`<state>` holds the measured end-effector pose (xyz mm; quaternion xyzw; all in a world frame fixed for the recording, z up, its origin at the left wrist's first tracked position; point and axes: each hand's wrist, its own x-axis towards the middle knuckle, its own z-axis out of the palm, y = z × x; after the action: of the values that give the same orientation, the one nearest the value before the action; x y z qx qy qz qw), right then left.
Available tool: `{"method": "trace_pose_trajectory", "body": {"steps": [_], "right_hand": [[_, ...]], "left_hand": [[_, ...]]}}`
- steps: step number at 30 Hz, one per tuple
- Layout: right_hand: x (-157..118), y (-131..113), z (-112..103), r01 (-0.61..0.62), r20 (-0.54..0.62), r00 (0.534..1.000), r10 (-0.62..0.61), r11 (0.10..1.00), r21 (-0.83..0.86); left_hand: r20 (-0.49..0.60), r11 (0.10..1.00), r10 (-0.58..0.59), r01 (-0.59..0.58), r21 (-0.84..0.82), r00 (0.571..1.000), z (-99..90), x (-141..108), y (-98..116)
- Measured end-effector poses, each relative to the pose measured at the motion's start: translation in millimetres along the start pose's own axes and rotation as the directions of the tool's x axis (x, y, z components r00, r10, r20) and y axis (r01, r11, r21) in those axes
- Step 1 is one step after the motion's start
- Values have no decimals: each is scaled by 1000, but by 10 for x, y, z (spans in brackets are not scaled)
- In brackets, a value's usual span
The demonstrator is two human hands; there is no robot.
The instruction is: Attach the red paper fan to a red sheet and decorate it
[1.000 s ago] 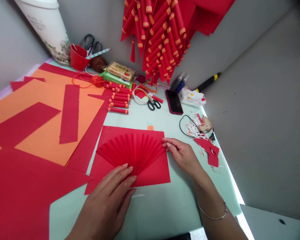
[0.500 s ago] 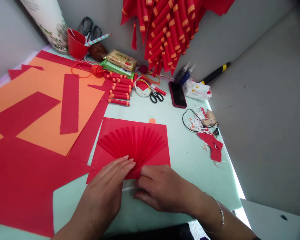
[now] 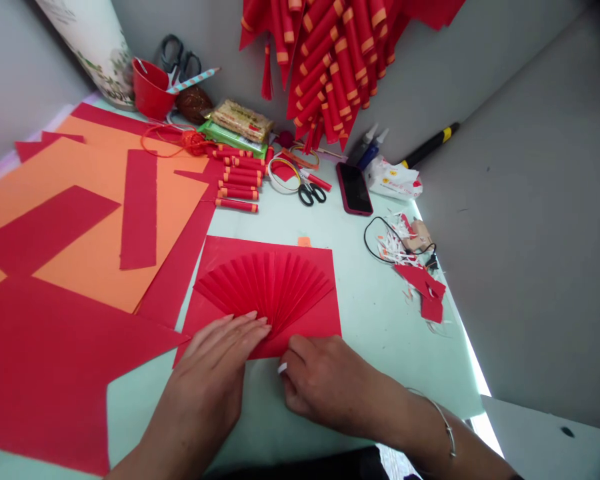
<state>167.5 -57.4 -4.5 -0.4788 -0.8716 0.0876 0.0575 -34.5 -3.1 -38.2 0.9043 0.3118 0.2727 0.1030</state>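
Note:
A pleated red paper fan (image 3: 265, 283) lies spread on a red sheet (image 3: 320, 320) in front of me. My left hand (image 3: 210, 367) rests flat with fingers stretched, its fingertips pressing on the fan's lower centre. Close to the sheet's near edge, my right hand (image 3: 315, 380) is closed with fingers curled. The end of a small white strip (image 3: 283, 367) pokes out from its pinch; the rest is hidden by the fingers. It looks like tape backing, though I cannot be sure.
Red and orange papers (image 3: 180, 180) cover the left side. Behind lie small red paper rolls (image 3: 237, 193), scissors (image 3: 312, 194), a phone (image 3: 354, 189) and a red cup (image 3: 153, 93). Paper scraps (image 3: 425, 287) and a cable lie right. Red paper firecrackers (image 3: 330, 67) hang at the back.
My right hand has drawn slightly right and curled tighter. The white strip that showed along the sheet's near edge now shows only at its fingers. My left hand and the fan stay put.

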Motion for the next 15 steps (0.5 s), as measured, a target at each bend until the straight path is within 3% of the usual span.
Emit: {"method": "trace_pose_trajectory", "body": {"steps": [3, 5, 6, 8, 9, 10, 11, 12, 13, 15], "right_hand": [[-40, 211, -225, -145, -44, 987, 152, 980, 134], [-125, 473, -396, -325, -129, 927, 352, 926, 194], [-181, 621, -471, -466, -223, 839, 496, 868, 173], [-293, 887, -580, -736, -501, 540, 676, 668, 108], [-335, 977, -611, -792, -559, 447, 698, 600, 115], [-359, 1023, -626, -813, -583, 395, 710, 566, 138], [-361, 1023, -626, -801, -566, 392, 725, 572, 177], [-341, 977, -614, -761, -511, 436, 741, 607, 231], [-300, 892, -592, -699, -423, 516, 745, 651, 296], [-186, 648, -525, -547, -186, 721, 667, 713, 438]], "left_hand": [[9, 1000, 7, -7, 21, 1000, -4, 6, 4], [15, 999, 15, -16, 35, 1000, -8, 13, 11], [16, 999, 18, -18, 38, 1000, -9, 15, 14], [11, 999, 21, -21, 36, 1000, -7, 15, 19], [11, 999, 21, -21, 35, 1000, -4, 12, 20], [12, 999, 22, -23, 35, 1000, 0, 8, 19], [13, 999, 23, -23, 40, 1000, 6, 2, 18], [11, 999, 22, -22, 43, 1000, 12, -4, 15], [7, 999, 22, -22, 44, 1000, 18, -10, 11], [-1, 999, 24, -24, 38, 1000, 27, -18, 4]]}}
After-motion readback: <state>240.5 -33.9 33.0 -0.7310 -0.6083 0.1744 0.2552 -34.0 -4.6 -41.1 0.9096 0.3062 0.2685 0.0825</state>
